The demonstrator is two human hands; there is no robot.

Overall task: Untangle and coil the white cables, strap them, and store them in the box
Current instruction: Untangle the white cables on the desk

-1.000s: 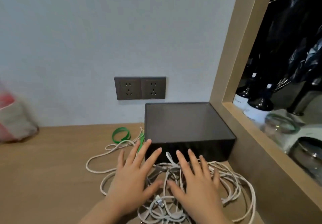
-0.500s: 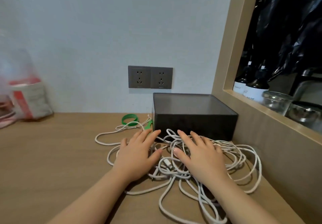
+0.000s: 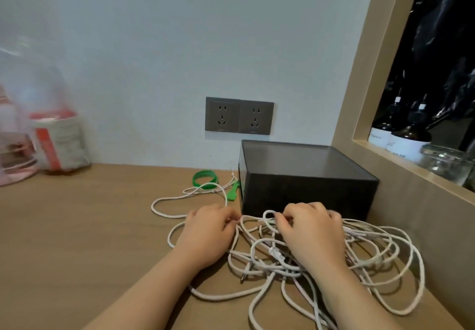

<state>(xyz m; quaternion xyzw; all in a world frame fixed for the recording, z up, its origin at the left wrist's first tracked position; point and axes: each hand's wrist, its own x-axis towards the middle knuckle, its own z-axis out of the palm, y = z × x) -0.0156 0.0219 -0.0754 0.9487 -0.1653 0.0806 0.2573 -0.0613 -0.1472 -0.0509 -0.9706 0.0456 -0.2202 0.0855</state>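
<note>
both hands in the white cable tangle, in front of the box

my left hand point(image 3: 208, 232) and right hand point(image 3: 309, 229) are curled shut, each pinching strands of the white cables point(image 3: 282, 255) heaped on the wooden surface point(image 3: 77, 227). the dark lidded box point(image 3: 303, 178) sits just behind; green straps point(image 3: 205, 178) lie left of it, wall sockets point(image 3: 239, 115) above.

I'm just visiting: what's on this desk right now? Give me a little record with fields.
surface: wooden desk
cables: white cables in a tangled heap in front of the box
box: dark box, against the wall
straps: green straps left of the box, unused
left hand: left hand, fingers curled on a cable
right hand: right hand, pinching a loop
wall: two sockets, nothing plugged in
</note>
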